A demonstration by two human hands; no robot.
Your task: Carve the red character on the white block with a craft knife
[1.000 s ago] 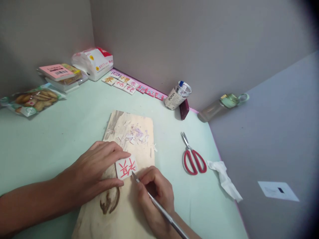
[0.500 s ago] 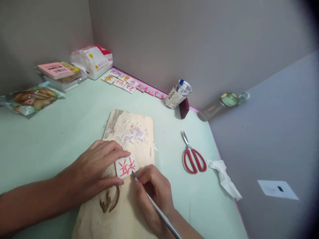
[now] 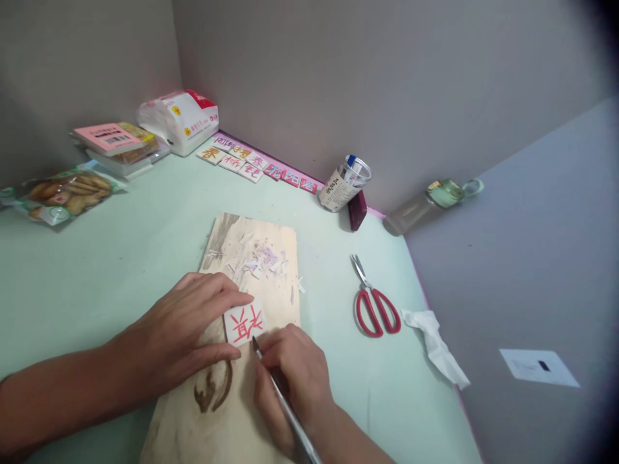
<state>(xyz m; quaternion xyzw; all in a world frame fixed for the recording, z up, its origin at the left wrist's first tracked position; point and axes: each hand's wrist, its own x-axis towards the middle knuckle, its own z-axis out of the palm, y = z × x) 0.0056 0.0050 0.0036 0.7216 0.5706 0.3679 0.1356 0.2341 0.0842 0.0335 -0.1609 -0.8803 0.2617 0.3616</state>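
Note:
A small white square block (image 3: 245,322) with a red written character lies on the wooden board (image 3: 285,241). My left hand (image 3: 193,322) grips it between thumb and forefinger, which press its left part from above and below. In my right hand (image 3: 294,367) is a slim metal craft knife (image 3: 290,415), held like a pen. Its dark pointed tip is at the lower right edge of the block; whether it touches is too small to tell. White and purple shavings (image 3: 264,259) lie scattered on the board above the block.
Red-handled scissors (image 3: 371,306) and a crumpled tissue (image 3: 438,348) lie to the right. Along the wall stand several character tiles (image 3: 251,171), a can (image 3: 341,187) and a bottle (image 3: 425,205). Bagged snacks (image 3: 68,193), books (image 3: 109,138) and a tissue pack (image 3: 181,122) sit back left.
My right hand has shifted slightly left and down, and the knife's tip has moved from on the red character to the block's lower edge. My left hand and the block stay put.

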